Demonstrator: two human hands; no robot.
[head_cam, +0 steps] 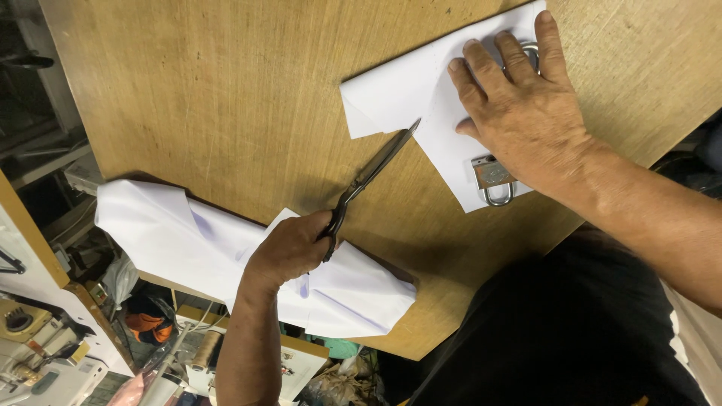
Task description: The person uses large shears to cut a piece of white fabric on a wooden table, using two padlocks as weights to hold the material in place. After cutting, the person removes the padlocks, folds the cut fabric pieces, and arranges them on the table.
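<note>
Wooden table (226, 98) lies bare toward ten o'clock. Our right hand (519, 105) presses flat, fingers spread, on white fabric (410, 90); our left hand (289, 248) grips scissors (372, 177) at its edge.

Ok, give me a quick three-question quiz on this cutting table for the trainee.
1. True or false: the right hand holds the scissors.
2. What lies on the white piece near the right wrist? A) padlock B) tape reel C) ruler
3. Where does the tip of the scissors point?
Key: 1 false, the left hand grips them. 2 A, a padlock. 3 At the edge of the white piece that the right hand presses flat.
</note>
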